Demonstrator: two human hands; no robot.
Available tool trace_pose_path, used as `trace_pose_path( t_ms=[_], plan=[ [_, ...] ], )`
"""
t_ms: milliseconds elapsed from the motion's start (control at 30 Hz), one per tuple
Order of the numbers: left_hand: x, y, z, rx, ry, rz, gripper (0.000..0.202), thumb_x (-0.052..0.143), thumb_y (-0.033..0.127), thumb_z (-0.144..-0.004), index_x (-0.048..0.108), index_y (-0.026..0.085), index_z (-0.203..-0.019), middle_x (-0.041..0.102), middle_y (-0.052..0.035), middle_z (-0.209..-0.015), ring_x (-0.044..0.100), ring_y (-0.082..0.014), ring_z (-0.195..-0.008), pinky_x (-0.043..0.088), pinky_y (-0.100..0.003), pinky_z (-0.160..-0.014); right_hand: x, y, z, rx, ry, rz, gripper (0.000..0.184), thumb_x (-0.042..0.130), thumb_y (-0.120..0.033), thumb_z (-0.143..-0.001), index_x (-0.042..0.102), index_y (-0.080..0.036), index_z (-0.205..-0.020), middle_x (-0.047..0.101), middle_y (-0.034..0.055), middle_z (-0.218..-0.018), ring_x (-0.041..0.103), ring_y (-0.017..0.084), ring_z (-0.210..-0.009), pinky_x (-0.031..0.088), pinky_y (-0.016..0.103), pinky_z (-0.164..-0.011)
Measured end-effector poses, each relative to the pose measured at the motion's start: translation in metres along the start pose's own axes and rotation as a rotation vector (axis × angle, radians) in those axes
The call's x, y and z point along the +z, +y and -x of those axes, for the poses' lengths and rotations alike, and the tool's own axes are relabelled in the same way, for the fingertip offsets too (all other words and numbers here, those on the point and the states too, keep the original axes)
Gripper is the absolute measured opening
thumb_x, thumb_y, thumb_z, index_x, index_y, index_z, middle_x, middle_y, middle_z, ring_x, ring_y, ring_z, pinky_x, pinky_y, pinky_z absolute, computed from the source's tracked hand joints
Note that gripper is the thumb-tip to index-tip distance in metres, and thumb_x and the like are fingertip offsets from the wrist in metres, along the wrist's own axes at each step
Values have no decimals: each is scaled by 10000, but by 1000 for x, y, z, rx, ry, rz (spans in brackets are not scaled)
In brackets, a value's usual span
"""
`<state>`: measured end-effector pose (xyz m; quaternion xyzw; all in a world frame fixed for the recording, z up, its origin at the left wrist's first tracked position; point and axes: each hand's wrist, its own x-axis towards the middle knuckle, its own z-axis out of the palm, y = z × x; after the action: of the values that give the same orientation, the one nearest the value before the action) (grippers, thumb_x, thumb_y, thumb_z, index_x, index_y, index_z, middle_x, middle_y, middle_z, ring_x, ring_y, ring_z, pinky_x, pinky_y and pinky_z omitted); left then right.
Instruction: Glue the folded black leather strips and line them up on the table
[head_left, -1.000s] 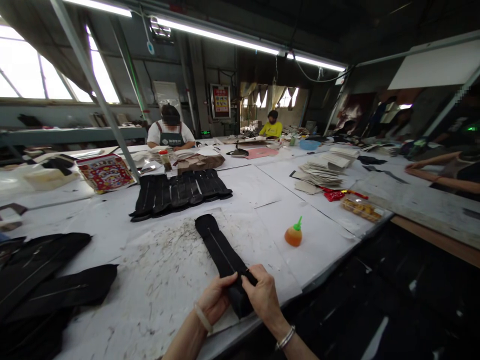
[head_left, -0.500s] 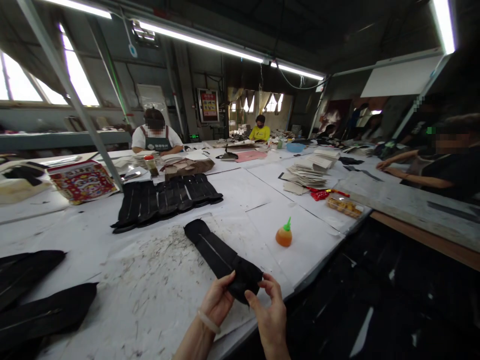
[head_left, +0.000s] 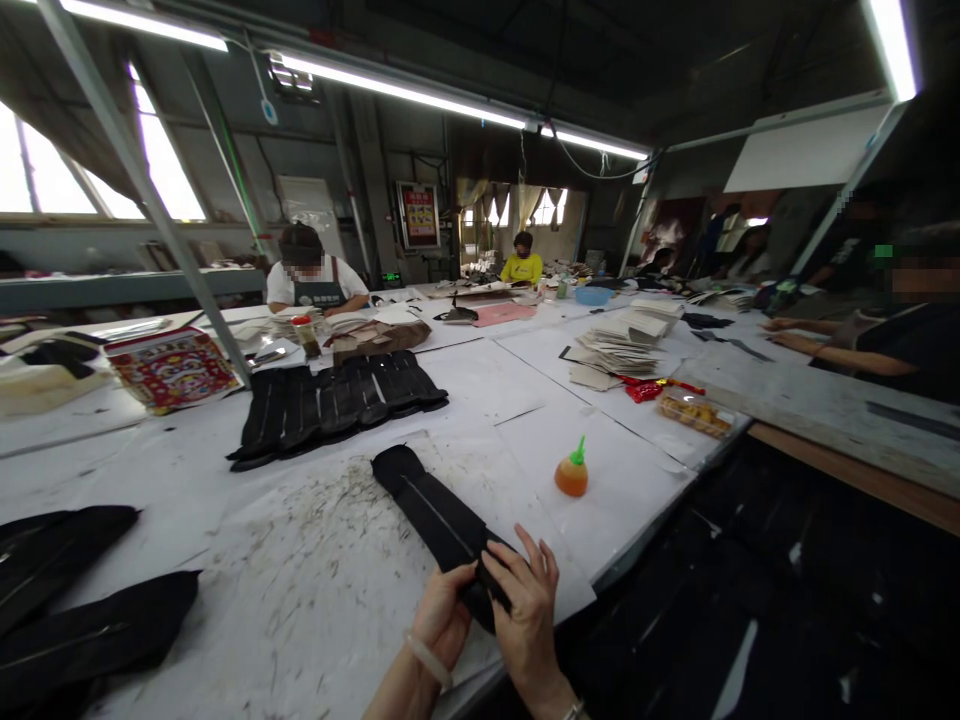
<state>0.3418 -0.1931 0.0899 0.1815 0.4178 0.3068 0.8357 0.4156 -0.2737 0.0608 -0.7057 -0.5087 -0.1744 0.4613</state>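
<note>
A long black fabric piece (head_left: 439, 510) with a pale, zipper-like line along its middle slants across the white table. My left hand (head_left: 444, 612) pinches its near end from the left, thumb on top. From the right, my right hand (head_left: 525, 600) grips the same end, its fingers laid over the top and the thumb at the near edge. The far end rests on the table. What lies beneath my fingers is hidden. Beyond the piece stands a small orange squeeze bottle (head_left: 571, 475) with a green nozzle.
Similar black pieces lie in an overlapping row (head_left: 337, 405) and in a pile (head_left: 97, 625) at the left. A stack of pale sheets (head_left: 619, 345) and a plastic food box (head_left: 696, 412) sit to the right. Co-workers sit around the table (head_left: 292, 550).
My right hand has moved from the near tip of the fabric piece to lie over its top, fingers reaching farther forward. My left hand keeps its pinch.
</note>
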Motion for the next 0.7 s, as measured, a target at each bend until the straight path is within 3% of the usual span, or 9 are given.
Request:
trace_pose_path(
  t_ms=[100,200,267,367,433,567,633,700],
  plan=[
    [-7,2,0,19,7,-63,284,539,-115,-690,656,94,-842,708,-40,-663,634,-119,-534,516,-204,-549,-10,0,0,-152,-177,-97,592,416,40,-725,659,-269,-1168,720,34,-1106,548,259,-1206,408,502,-1021],
    [-16,5,4,7,7,-93,235,582,-90,-698,652,110,-802,711,-39,-684,646,-125,-564,520,-211,-573,-22,-4,-12,-204,-390,-191,559,431,4,-714,666,-230,-1163,716,72,-1117,590,269,-1145,431,484,-1012],
    [-21,7,7,-8,-3,-88,127,643,-10,-732,652,109,-776,711,-52,-701,652,-138,-575,524,-225,-575,-28,-7,-26,-144,-520,-311,454,481,-33,-715,717,-234,-1046,742,68,-1015,633,259,-1045,442,452,-994],
    [-26,7,10,-21,-47,-114,40,681,87,-764,670,95,-801,720,-77,-747,659,-156,-597,527,-244,-577,-27,-7,-49,75,-673,-510,188,619,-118,-698,741,-260,-707,722,7,-710,651,216,-797,494,358,-849],
    [-28,6,10,-18,-93,-122,72,675,84,-771,683,87,-842,730,-89,-790,669,-160,-634,532,-244,-606,-21,-5,-62,186,-711,-564,134,694,-170,-664,698,-257,-562,654,-27,-603,619,185,-704,492,298,-731],
    [-29,7,10,-18,-90,-66,78,645,98,-802,691,88,-864,733,-89,-801,671,-156,-649,541,-249,-655,-4,3,-75,342,-660,-565,153,792,-173,-538,647,-211,-508,622,-14,-784,593,175,-795,465,274,-723],
    [-30,10,11,-37,-106,-44,122,650,175,-822,696,87,-893,734,-100,-828,681,-172,-689,547,-265,-690,4,7,-75,443,-634,-572,200,814,-146,-476,658,-195,-592,602,-7,-871,583,175,-819,465,284,-745],
    [-33,11,12,-36,-184,-63,199,694,228,-795,699,93,-941,736,-114,-909,693,-197,-782,544,-278,-748,12,11,-71,557,-628,-595,367,811,-145,-468,679,-197,-806,599,-7,-909,585,162,-778,476,281,-700]
  ],
)
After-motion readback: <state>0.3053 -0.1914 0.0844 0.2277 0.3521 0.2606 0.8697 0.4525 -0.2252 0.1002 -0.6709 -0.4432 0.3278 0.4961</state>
